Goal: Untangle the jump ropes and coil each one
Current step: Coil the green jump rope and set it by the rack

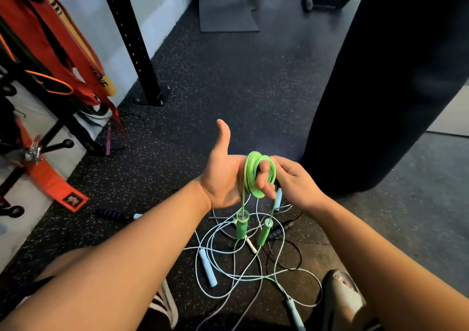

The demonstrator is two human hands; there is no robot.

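A green jump rope (pixel 250 168) is wound in a coil around the fingers of my left hand (pixel 223 173), whose thumb points up. My right hand (pixel 297 180) grips the coil's right side. Both of the rope's green handles (pixel 241 226) dangle just below the coil. Under them, on the floor, lies a tangle of light blue rope (pixel 223 252) with pale blue handles (pixel 208 267). A thin black rope is mixed into it, with one dark handle (pixel 114 214) at the left and one (pixel 279 230) near the green handles.
A black punching bag (pixel 380 76) hangs close on the right. A black rack post (pixel 132 38) is bolted to the speckled rubber floor at the left, with orange bands (pixel 50 38) hanging beside it. A grey mat (pixel 225 3) lies far ahead. My shoe (pixel 342 297) rests near the tangle.
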